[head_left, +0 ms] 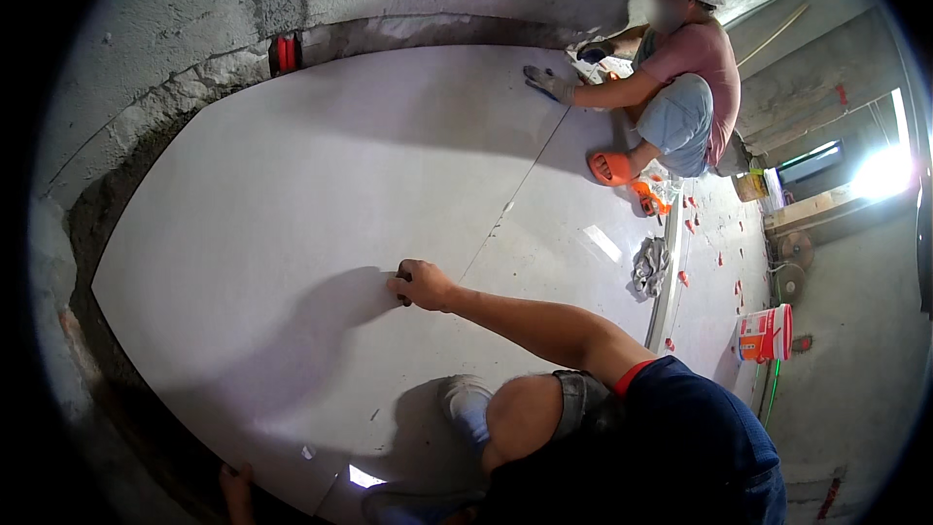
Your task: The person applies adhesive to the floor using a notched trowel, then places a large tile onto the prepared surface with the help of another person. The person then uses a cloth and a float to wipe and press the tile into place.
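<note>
A large pale floor tile [282, 165] lies flat before me, with a thin joint to a neighbouring tile [544, 243] at its right. My right hand [425, 286] is over the tile near this joint, fingers closed round a small dark object [404, 282] whose kind I cannot make out. It casts a shadow to the left. At the lower left my left hand [236, 486] is curled at the tile's outer edge, beside a dark gap; part of it is hidden in shadow. My bent knee and shoe [467, 406] are on the tiled surface.
A co-worker [690, 68] squats at the far right, a gloved hand [550, 84] on the tile. Grey gloves [649, 267], an orange tool [649, 199] and a metal straightedge [669, 277] lie to the right. Beyond stands a red-and-white bucket [765, 333]. Rough walls [155, 39] border the left.
</note>
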`<act>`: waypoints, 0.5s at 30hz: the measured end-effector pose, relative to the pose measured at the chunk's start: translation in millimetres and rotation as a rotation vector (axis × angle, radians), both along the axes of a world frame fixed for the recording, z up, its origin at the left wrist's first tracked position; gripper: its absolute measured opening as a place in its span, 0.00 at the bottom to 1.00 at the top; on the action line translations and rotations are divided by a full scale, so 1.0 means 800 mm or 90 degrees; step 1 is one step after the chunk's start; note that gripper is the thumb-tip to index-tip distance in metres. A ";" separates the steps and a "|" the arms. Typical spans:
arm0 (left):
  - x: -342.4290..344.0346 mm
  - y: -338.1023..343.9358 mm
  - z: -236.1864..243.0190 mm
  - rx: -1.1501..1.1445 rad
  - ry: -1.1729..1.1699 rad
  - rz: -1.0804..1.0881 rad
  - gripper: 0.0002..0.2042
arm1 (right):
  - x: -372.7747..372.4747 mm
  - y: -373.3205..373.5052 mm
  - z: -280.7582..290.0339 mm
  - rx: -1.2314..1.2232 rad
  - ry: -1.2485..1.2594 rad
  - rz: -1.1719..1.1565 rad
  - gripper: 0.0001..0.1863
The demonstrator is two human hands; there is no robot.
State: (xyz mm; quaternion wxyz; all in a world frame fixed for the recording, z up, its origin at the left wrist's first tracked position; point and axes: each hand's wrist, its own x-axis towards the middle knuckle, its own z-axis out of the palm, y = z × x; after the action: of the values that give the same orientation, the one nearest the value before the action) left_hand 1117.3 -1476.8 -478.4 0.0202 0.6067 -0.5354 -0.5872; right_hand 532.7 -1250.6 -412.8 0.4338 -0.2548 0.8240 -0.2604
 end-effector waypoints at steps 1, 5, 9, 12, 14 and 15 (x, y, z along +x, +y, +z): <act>-0.002 0.001 0.001 0.009 0.000 0.013 0.22 | 0.000 -0.001 -0.001 -0.001 -0.004 -0.006 0.19; -0.013 0.006 0.005 0.016 -0.032 0.026 0.23 | 0.000 0.001 -0.003 0.003 -0.014 -0.017 0.20; 0.003 0.003 -0.007 -0.019 -0.026 0.022 0.25 | 0.002 -0.005 -0.003 -0.008 -0.018 -0.034 0.20; 0.017 -0.006 -0.020 -0.013 -0.051 -0.005 0.25 | 0.002 -0.008 0.002 0.006 -0.009 -0.020 0.21; 0.022 -0.016 -0.028 0.013 -0.075 -0.029 0.24 | 0.005 -0.002 -0.001 0.009 -0.008 -0.018 0.21; 0.025 -0.021 -0.030 0.027 -0.086 -0.041 0.23 | 0.008 0.003 -0.007 0.001 -0.013 -0.019 0.20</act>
State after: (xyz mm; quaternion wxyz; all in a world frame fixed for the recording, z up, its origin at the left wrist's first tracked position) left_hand 1137.0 -1493.9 -502.5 -0.0480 0.6278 -0.5420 -0.5566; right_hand 538.8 -1248.4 -418.2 0.4386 -0.2395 0.8233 -0.2690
